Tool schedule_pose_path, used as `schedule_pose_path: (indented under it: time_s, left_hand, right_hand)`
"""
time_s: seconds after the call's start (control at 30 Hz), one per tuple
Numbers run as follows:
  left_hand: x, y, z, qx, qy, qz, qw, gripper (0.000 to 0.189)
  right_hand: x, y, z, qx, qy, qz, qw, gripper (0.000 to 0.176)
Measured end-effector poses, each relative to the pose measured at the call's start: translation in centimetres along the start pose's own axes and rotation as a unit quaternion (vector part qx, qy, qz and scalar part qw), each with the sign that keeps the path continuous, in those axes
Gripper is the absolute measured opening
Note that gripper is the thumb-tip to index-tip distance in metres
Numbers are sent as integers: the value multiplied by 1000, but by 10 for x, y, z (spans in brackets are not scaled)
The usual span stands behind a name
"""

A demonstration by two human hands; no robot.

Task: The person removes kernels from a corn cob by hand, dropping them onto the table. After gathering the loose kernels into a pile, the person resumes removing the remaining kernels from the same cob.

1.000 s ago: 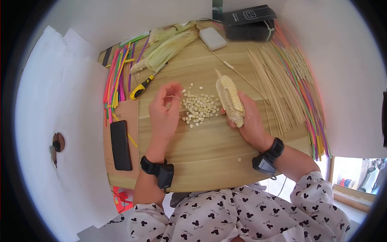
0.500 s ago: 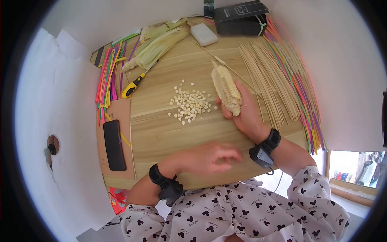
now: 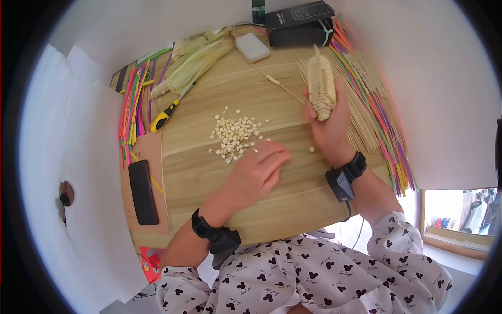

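My right hand [image 3: 330,128] is closed around a corn cob [image 3: 321,86], partly stripped of kernels, its pointed end upward and its lower face showing bare rows. My left hand [image 3: 257,175], with a ring on one finger, is held over the table, fingers loosely stretched to the right and holding nothing I can see. Just beyond its knuckles lies a loose pile of pale corn kernels [image 3: 234,135]. One stray kernel [image 3: 311,149] rests between the two hands.
Corn husks [image 3: 196,65] and a yellow screwdriver [image 3: 165,116] lie far left. A phone [image 3: 142,191] rests on a brown notebook [image 3: 163,209]. Bamboo sticks [image 3: 361,123] and colored strips [image 3: 135,102] flank the sides; a black box [image 3: 300,31] and white block [image 3: 252,48] stand behind.
My right hand has raised the cob away from me and turned it more upright. My left hand has moved up and left toward the kernel pile. The view has shifted slightly.
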State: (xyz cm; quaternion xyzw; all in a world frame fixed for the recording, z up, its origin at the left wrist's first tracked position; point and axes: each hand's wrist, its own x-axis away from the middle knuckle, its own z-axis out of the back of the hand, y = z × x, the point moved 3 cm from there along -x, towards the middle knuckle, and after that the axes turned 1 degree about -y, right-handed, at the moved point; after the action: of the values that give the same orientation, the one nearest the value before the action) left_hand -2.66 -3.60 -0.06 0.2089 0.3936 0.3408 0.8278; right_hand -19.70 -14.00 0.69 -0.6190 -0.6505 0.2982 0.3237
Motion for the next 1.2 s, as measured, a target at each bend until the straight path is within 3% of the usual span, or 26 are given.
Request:
schedule_pose_path:
  time_s: [0.17,0.3,0.43,0.5,0.6,0.73,0.77,0.8,0.87,0.93,0.97,1.0,1.03,1.1,1.13,1.2]
  left_hand:
    - [-19,17,-24,-87,-91,-78,989,40]
    - [-40,18,-47,-181,-172,-101,963,34]
    - [-55,2,-46,-218,-133,-120,959,24]
    - [-55,-17,-29,-310,-144,-56,938,19]
    - [-48,-40,0,-312,-99,9,945,18]
    - [-36,-45,22,-291,-55,44,954,18]
    - [-34,-44,29,-251,-29,50,966,17]
    - [-33,-43,35,-211,-3,54,976,15]
    - [-30,-44,45,-170,42,92,980,11]
    - [-28,-43,56,-130,93,129,979,8]
    - [-25,-47,58,50,118,211,969,8]
    - [-20,-50,55,232,136,286,920,9]
    - [-18,-49,55,233,139,287,919,9]
    - [-12,-48,49,426,182,312,830,10]
    - [-8,-50,46,429,184,314,827,10]
    - [-2,-54,39,531,209,293,767,13]
  right_hand:
    - [-5,-26,0,-10,-39,100,994,42]
    - [-2,-18,0,11,-40,82,996,43]
    - [1,-7,-2,26,-58,51,997,42]
    - [3,-6,-5,24,-54,52,997,41]
    - [10,-2,-10,36,-48,21,998,42]
    - [24,15,-13,184,-105,-12,977,43]
    - [27,19,-14,250,-121,-13,961,43]
    - [29,23,-13,249,-126,-9,960,43]
    - [31,35,-13,255,-183,-97,944,45]
    - [40,34,-24,242,-201,-94,945,46]
    - [42,35,-28,228,-207,-101,946,46]
    - [41,35,-30,228,-211,-101,945,46]
    - [42,35,-29,230,-224,-110,940,47]
    - [44,35,-29,237,-235,-124,934,47]
    - [47,33,-33,228,-240,-128,935,45]
    - [48,35,-35,221,-242,-135,935,42]
